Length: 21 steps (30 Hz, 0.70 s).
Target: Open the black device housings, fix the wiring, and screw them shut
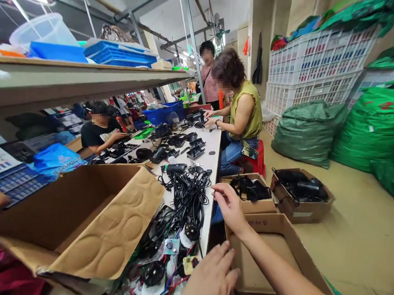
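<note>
My right hand is raised over the bench's right edge, fingers loosely bent and apart, with nothing I can make out in it. Just past its fingertips lies a heap of black power cords with plugs. Lower down, my left hand is open, fingers spread, between the bench edge and a cardboard box. Beside that hand are wired parts in a jumble: a black round piece, a small circuit board and a yellowish part.
A large cardboard carton stands on the bench at left. Black housings lie farther along. A person in a yellow-green top sits at the bench. Boxes of black items and green sacks stand on the floor.
</note>
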{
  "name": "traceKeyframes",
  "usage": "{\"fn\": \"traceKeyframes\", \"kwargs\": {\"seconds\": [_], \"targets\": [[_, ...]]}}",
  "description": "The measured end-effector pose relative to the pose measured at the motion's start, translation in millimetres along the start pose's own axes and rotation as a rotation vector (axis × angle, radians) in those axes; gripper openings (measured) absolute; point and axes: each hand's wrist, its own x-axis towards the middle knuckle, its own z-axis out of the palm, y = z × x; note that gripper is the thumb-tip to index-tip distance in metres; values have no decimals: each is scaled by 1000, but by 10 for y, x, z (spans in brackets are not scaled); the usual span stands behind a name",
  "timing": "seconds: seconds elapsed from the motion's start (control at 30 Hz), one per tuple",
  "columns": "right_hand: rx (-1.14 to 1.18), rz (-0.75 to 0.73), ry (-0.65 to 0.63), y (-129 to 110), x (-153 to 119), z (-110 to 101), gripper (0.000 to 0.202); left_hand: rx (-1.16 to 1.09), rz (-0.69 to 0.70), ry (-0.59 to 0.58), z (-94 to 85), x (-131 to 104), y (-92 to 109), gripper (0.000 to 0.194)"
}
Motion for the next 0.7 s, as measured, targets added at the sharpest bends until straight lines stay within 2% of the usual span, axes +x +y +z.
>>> {"fn": "traceKeyframes", "kwargs": {"seconds": [0.03, 0.1, 0.2, 0.27, 0.33, 0.43, 0.5, 0.57, 0.7], "targets": [[-15, 27, 1, 141, 40, -13, 24, 39, -12, -60, -12, 154, -17, 34], [-44, 67, -6, 376, 87, -19, 23, 114, -124, -172, -26, 385, -34, 40], [-67, 92, -12, 570, 132, 19, 23, 209, -284, -277, -21, 598, -165, 47], [-68, 89, -7, 587, 205, 67, 25, 237, -325, -286, -47, 705, -362, 52], [-71, 69, -6, 532, 353, 125, 27, 235, -310, -293, -114, 813, -595, 62], [-109, 14, -44, 385, 732, 265, 28, 205, -278, -308, -219, 980, -863, 79], [-162, -33, -118, 303, 1061, 432, 26, 184, -299, -305, -217, 1073, -943, 82], [-231, -78, -231, 274, 1404, 681, 23, 172, -329, -293, -139, 1135, -964, 83], [-408, -125, -460, 408, 1967, 1401, 20, 146, -330, -246, 106, 1179, -1003, 68]]}}
